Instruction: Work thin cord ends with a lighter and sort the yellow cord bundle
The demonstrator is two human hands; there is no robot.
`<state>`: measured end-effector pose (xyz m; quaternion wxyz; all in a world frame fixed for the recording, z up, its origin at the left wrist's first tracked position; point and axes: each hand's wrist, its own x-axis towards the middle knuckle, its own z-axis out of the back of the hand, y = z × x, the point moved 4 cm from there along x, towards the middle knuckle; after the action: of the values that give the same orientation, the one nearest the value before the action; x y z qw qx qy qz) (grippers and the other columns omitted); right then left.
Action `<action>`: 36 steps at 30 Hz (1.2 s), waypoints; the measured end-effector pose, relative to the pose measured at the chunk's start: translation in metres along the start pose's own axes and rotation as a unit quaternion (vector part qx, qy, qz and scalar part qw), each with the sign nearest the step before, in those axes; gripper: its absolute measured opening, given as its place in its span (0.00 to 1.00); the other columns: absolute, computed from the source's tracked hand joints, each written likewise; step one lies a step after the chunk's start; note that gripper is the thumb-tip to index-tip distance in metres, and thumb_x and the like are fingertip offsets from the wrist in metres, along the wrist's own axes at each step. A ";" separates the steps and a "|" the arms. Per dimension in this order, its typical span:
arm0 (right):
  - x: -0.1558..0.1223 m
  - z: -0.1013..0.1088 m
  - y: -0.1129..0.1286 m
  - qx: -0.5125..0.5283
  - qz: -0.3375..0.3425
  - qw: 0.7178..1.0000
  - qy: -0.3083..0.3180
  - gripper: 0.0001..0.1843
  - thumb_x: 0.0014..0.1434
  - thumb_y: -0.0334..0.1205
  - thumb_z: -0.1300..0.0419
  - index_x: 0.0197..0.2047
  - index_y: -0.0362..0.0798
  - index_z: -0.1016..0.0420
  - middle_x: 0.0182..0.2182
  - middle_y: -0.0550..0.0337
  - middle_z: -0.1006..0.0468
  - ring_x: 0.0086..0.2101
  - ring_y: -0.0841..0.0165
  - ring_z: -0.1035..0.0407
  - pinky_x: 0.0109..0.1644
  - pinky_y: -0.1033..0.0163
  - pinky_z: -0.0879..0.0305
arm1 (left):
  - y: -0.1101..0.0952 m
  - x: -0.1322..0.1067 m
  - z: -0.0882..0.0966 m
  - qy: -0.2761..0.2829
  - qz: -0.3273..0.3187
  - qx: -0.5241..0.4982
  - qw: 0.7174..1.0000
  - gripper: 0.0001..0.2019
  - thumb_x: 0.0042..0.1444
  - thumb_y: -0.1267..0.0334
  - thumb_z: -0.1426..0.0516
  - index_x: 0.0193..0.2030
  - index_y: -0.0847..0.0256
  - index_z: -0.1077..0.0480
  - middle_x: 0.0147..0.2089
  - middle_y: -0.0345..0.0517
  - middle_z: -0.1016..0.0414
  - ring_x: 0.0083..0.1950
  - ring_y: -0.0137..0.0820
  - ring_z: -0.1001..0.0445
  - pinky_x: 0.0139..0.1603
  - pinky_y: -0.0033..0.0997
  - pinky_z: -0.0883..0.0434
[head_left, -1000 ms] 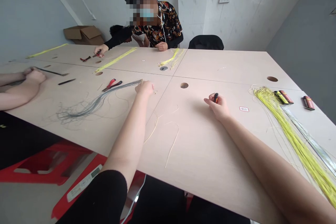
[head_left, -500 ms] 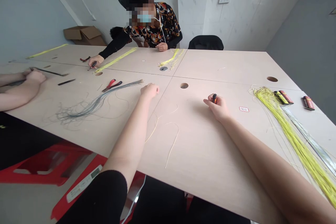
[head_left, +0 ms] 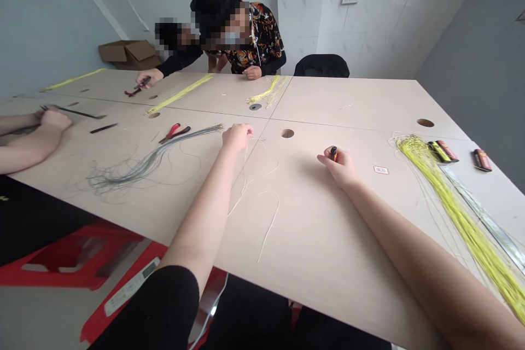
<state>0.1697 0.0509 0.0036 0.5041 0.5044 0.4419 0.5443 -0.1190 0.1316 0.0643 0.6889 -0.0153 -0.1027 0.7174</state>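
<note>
My left hand [head_left: 238, 136] is closed, its fingertips pinching the end of a thin pale cord [head_left: 245, 167] that hangs toward the tabletop. Just left of that hand lies a bundle of grey cords [head_left: 164, 145], its tied ends close to my knuckles. My right hand [head_left: 339, 165] is wrapped round a small black tool with an orange patch [head_left: 334, 153]; most of it is hidden, so its kind is unclear. Between my forearms a loose yellowish cord [head_left: 273, 221] lies curved on the table [head_left: 311, 251].
Red-handled pliers [head_left: 174, 133] rest behind the grey bundle. At right are a bundle of yellow cords [head_left: 455, 205], batteries [head_left: 445, 151] and a small label [head_left: 381, 170]. A round hole [head_left: 287, 134] pierces the table. Co-workers' hands [head_left: 150, 77] [head_left: 55, 118] are across and at left.
My left hand has shifted slightly right and up, with a thin cord now showing below its fingers. My right hand stays nearly still. The co-worker opposite has drawn a hand back.
</note>
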 end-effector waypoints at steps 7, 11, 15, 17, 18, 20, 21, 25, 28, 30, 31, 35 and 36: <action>0.001 -0.001 -0.001 -0.015 0.008 1.000 0.004 0.17 0.48 0.44 0.38 0.25 0.50 0.46 0.20 0.69 0.49 0.21 0.75 0.55 0.25 0.64 0.59 | 0.005 0.001 -0.008 0.050 0.032 0.019 0.998 0.09 0.53 0.68 0.43 0.37 0.53 0.23 0.45 0.47 0.21 0.47 0.40 0.25 0.44 0.36 0.31; 0.001 0.000 0.000 -0.028 0.011 1.000 0.005 0.17 0.48 0.44 0.39 0.25 0.50 0.46 0.20 0.69 0.49 0.21 0.75 0.55 0.25 0.64 0.58 | 0.005 0.004 -0.009 0.017 0.030 -0.048 0.998 0.08 0.54 0.67 0.43 0.37 0.53 0.23 0.45 0.46 0.21 0.45 0.36 0.25 0.44 0.33 0.31; 0.000 -0.001 0.001 -0.035 0.020 0.999 0.006 0.16 0.48 0.44 0.39 0.24 0.50 0.46 0.20 0.69 0.49 0.21 0.75 0.55 0.26 0.64 0.58 | 0.007 0.005 -0.013 0.020 0.053 -0.128 0.990 0.05 0.52 0.67 0.41 0.34 0.56 0.24 0.40 0.45 0.19 0.43 0.33 0.25 0.42 0.30 0.31; 0.000 -0.001 0.001 -0.036 0.024 0.999 0.005 0.16 0.48 0.43 0.39 0.24 0.50 0.46 0.20 0.69 0.49 0.21 0.75 0.55 0.26 0.64 0.58 | 0.006 0.005 -0.014 0.031 0.057 -0.164 0.984 0.02 0.51 0.67 0.39 0.32 0.57 0.25 0.38 0.45 0.19 0.41 0.33 0.24 0.41 0.30 0.31; 0.000 -0.001 0.001 -0.036 0.024 0.999 0.005 0.16 0.48 0.43 0.39 0.24 0.50 0.46 0.20 0.69 0.49 0.21 0.75 0.55 0.26 0.64 0.58 | 0.005 0.004 -0.014 0.039 0.055 -0.179 0.982 0.01 0.49 0.68 0.38 0.30 0.58 0.25 0.37 0.45 0.19 0.40 0.33 0.24 0.41 0.29 0.31; 0.000 -0.001 0.001 -0.039 0.025 0.999 0.005 0.16 0.48 0.43 0.39 0.24 0.50 0.46 0.20 0.69 0.49 0.21 0.75 0.55 0.26 0.64 0.58 | 0.001 0.003 -0.014 0.063 0.049 -0.203 0.976 0.03 0.47 0.68 0.37 0.27 0.58 0.26 0.34 0.44 0.19 0.38 0.33 0.24 0.40 0.29 0.31; 0.000 -0.001 0.002 -0.040 0.025 0.999 0.005 0.16 0.48 0.44 0.39 0.24 0.50 0.46 0.20 0.69 0.49 0.21 0.75 0.55 0.26 0.64 0.57 | -0.001 0.002 -0.015 0.076 0.044 -0.214 0.973 0.03 0.46 0.69 0.37 0.26 0.59 0.27 0.33 0.44 0.19 0.37 0.32 0.24 0.40 0.29 0.31; -0.001 -0.002 0.004 -0.050 0.026 0.998 0.006 0.17 0.47 0.44 0.39 0.23 0.50 0.46 0.19 0.69 0.48 0.21 0.74 0.55 0.26 0.64 0.57 | -0.015 -0.001 -0.019 0.113 0.030 -0.253 0.960 0.03 0.45 0.69 0.38 0.25 0.58 0.27 0.32 0.42 0.19 0.37 0.32 0.24 0.39 0.29 0.31; -0.001 -0.003 0.006 -0.056 0.026 0.998 0.011 0.17 0.47 0.44 0.39 0.23 0.50 0.46 0.19 0.69 0.48 0.21 0.74 0.54 0.26 0.64 0.56 | -0.035 -0.006 -0.027 0.140 0.017 -0.307 0.941 0.03 0.44 0.68 0.38 0.26 0.58 0.27 0.33 0.42 0.19 0.37 0.32 0.24 0.38 0.29 0.31; -0.002 -0.003 0.006 -0.061 0.033 0.998 0.011 0.16 0.47 0.44 0.39 0.23 0.50 0.46 0.19 0.69 0.48 0.21 0.74 0.54 0.26 0.64 0.56 | -0.055 -0.013 -0.034 0.164 -0.006 -0.357 0.920 0.02 0.45 0.68 0.38 0.27 0.58 0.26 0.33 0.42 0.19 0.36 0.31 0.24 0.38 0.30 0.32; -0.002 -0.003 0.007 -0.063 0.037 0.997 0.009 0.16 0.47 0.44 0.39 0.23 0.50 0.45 0.19 0.69 0.48 0.22 0.74 0.54 0.26 0.64 0.55 | -0.066 -0.017 -0.038 0.174 -0.021 -0.380 0.908 0.02 0.45 0.68 0.38 0.28 0.59 0.26 0.32 0.43 0.20 0.37 0.31 0.25 0.39 0.30 0.32; -0.001 0.000 0.007 -0.059 0.054 0.996 -0.026 0.16 0.48 0.46 0.39 0.24 0.50 0.44 0.20 0.68 0.46 0.22 0.74 0.51 0.27 0.64 0.53 | -0.103 -0.037 -0.051 0.164 -0.034 -0.487 0.857 0.03 0.47 0.68 0.38 0.26 0.62 0.28 0.30 0.46 0.21 0.36 0.30 0.25 0.42 0.31 0.32; -0.001 0.001 0.007 -0.050 0.053 0.997 -0.039 0.16 0.49 0.47 0.39 0.25 0.50 0.44 0.20 0.68 0.46 0.22 0.73 0.50 0.26 0.64 0.53 | -0.108 -0.042 -0.055 0.151 -0.024 -0.522 0.839 0.02 0.48 0.68 0.39 0.28 0.62 0.28 0.31 0.46 0.21 0.35 0.29 0.25 0.42 0.31 0.32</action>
<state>0.1698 0.0491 0.0104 0.5159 0.5221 0.3672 0.5714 -0.0019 0.1004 0.0241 0.6031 -0.4785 -0.3565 0.5294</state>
